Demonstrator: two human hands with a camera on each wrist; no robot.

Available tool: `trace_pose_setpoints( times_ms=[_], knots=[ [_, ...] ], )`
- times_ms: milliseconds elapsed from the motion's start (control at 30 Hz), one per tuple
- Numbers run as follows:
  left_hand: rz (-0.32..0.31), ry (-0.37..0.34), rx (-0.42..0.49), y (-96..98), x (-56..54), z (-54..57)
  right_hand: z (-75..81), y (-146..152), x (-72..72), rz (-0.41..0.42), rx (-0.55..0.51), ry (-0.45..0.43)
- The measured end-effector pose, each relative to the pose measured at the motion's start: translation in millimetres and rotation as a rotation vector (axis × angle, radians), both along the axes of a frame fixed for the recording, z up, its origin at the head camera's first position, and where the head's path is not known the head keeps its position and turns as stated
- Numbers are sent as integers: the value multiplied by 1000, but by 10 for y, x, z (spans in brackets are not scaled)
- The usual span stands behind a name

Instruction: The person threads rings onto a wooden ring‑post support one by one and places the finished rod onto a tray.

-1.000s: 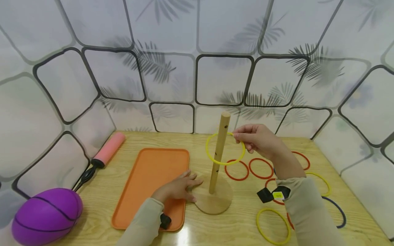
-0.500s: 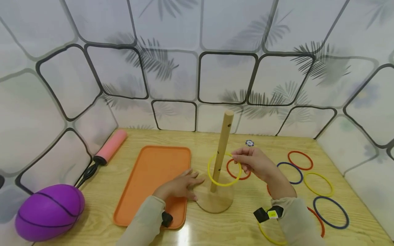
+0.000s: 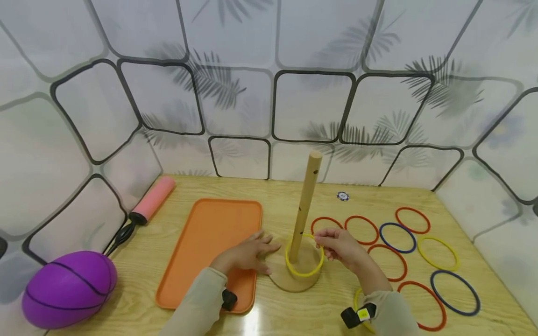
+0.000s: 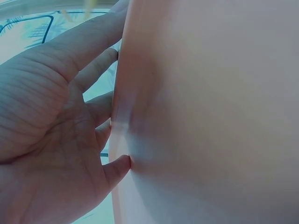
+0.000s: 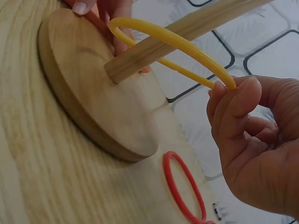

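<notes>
A wooden post (image 3: 307,196) rises, leaning slightly right in the head view, from a round wooden base (image 3: 290,285). My right hand (image 3: 338,246) pinches a yellow ring (image 3: 304,275) between thumb and fingers at its right side. That ring encircles the lower post; in the right wrist view the ring (image 5: 196,52) is tilted and held above the base. My left hand (image 3: 247,254) lies with fingers spread across the right edge of the orange tray (image 3: 222,224), its fingertips at the left rim of the base. In the left wrist view its palm (image 4: 56,126) shows beside the tray.
Several loose rings lie at the right, among them a red ring (image 3: 406,270), a blue ring (image 3: 477,298) and a yellow ring (image 3: 457,256). A poker chip (image 3: 343,196) is behind them. At the left are a purple ball (image 3: 69,289) and a pink pump (image 3: 153,198).
My right hand has lowered the yellow ring along the post, from about mid-height to close above the base. My left hand stays in place.
</notes>
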State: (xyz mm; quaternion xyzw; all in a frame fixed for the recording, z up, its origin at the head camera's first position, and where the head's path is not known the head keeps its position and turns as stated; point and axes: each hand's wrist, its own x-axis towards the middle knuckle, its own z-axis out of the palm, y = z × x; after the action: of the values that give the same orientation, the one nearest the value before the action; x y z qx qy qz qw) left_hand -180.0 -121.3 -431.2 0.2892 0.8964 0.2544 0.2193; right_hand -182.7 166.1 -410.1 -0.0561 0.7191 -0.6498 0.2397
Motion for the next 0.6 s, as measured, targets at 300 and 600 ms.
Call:
trace_pose_setpoints(
  times_ms=[300, 600],
  knots=[
    [24, -23, -2, 5, 12, -7, -306, -32, 100, -48, 48, -21],
    [19, -6, -3, 11, -5, -17, -387, -30, 146, -49, 51, 8]
  ],
)
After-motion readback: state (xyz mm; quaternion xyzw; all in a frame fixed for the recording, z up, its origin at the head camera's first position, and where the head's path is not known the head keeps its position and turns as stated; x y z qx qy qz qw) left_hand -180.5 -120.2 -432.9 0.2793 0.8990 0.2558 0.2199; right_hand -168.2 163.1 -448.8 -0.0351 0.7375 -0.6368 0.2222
